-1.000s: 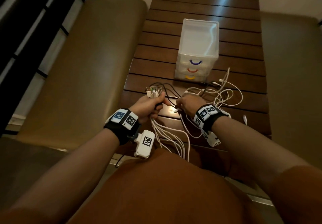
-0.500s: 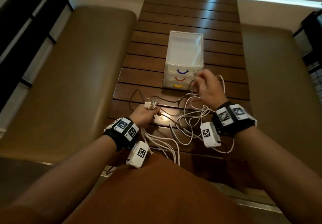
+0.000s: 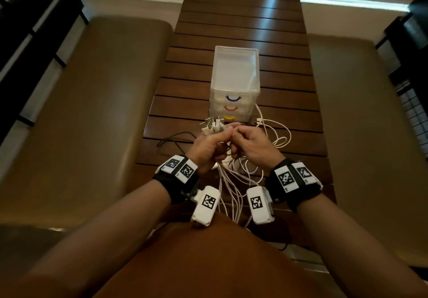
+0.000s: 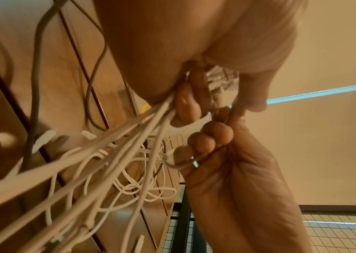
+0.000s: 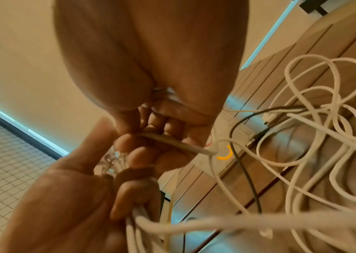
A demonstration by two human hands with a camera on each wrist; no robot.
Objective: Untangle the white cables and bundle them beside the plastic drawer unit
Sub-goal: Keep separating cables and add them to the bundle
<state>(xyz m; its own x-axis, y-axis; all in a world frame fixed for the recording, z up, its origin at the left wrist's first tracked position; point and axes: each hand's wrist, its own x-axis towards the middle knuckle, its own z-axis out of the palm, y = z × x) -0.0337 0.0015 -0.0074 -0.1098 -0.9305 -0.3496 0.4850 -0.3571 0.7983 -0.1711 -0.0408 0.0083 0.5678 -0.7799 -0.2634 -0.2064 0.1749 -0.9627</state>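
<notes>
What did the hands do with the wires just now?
The right hand came back from the drawer unit to meet the left hand, pinching one white cable. The left hand rose, keeping its bunch of plugs. The drawers stayed shut.

No legible text, brand, or number in any view. Only markings: black-and-white square fiducial patterns on the wristbands (image 3: 179,168) (image 3: 293,177) and on the white wrist camera housings (image 3: 206,202) (image 3: 259,205); these carry no readable characters. Drawer unit (image 3: 234,84) unlabelled.
</notes>
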